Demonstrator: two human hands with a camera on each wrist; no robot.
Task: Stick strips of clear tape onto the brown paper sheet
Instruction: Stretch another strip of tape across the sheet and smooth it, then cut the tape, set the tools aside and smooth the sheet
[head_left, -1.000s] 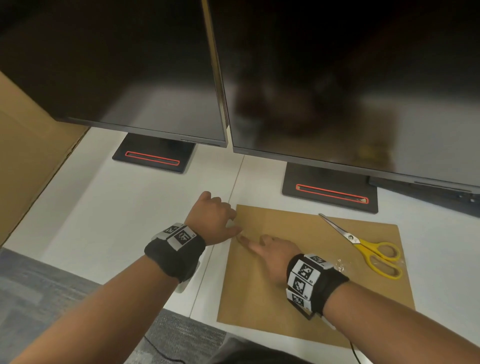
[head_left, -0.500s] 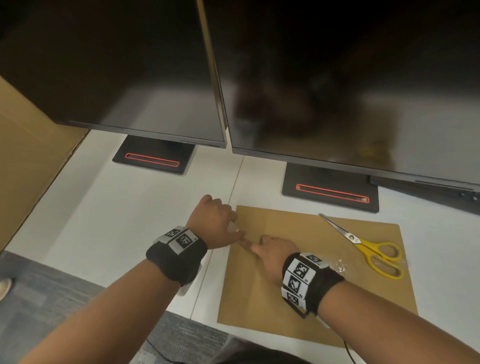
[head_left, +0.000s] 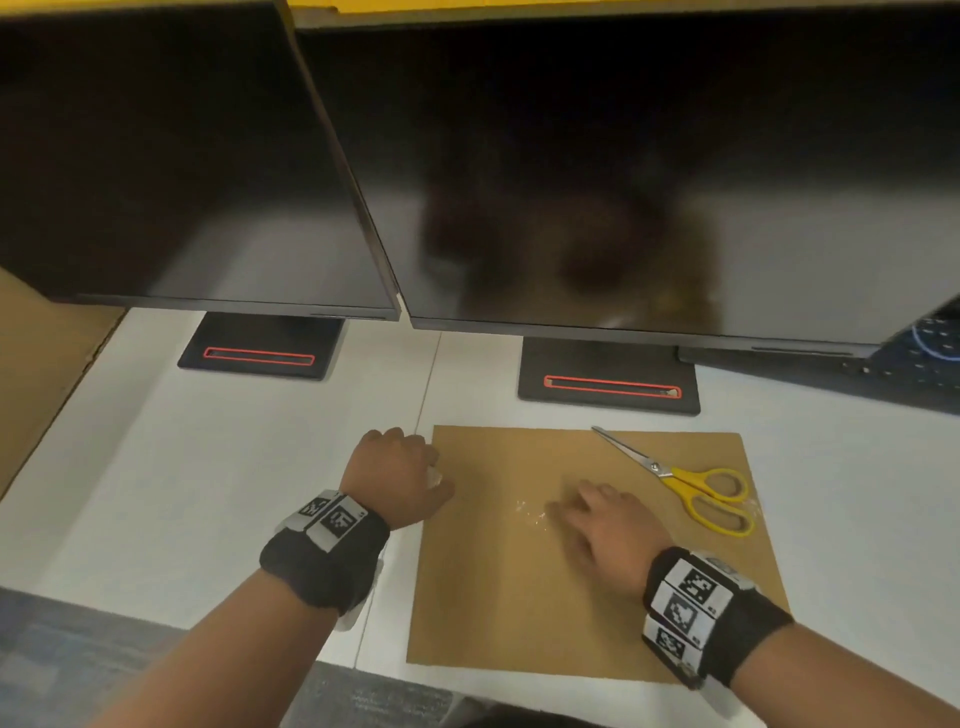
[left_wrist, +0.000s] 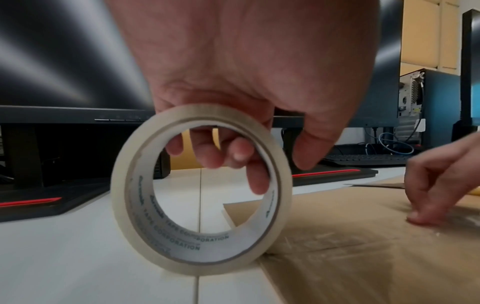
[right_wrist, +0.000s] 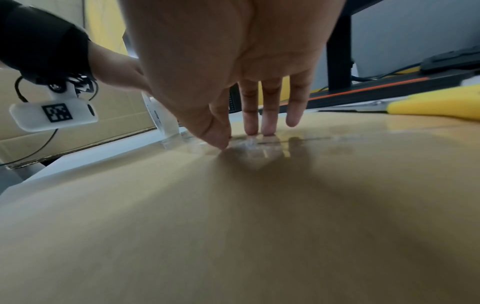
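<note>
Your left hand (head_left: 397, 475) grips the tape roll (left_wrist: 200, 190) upright, fingers curled through its core, at the paper's (head_left: 519, 597) 9 o'clock edge. A clear strip (head_left: 527, 512) lies on the paper toward 3 o'clock, your right hand (head_left: 605, 522) pressing it with straight fingers (right_wrist: 259, 123). Scissors (head_left: 691, 486) lie at the paper's 2 o'clock corner.

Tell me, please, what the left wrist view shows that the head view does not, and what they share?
Only the left wrist view shows the tape roll whole: upright, at the left edge of the brown paper sheet, the left hand gripping its top. Only the head view shows the yellow scissors lying on the sheet's far right part and the sheet's full outline. Both show the right hand with fingertips pressing on the sheet.
</note>
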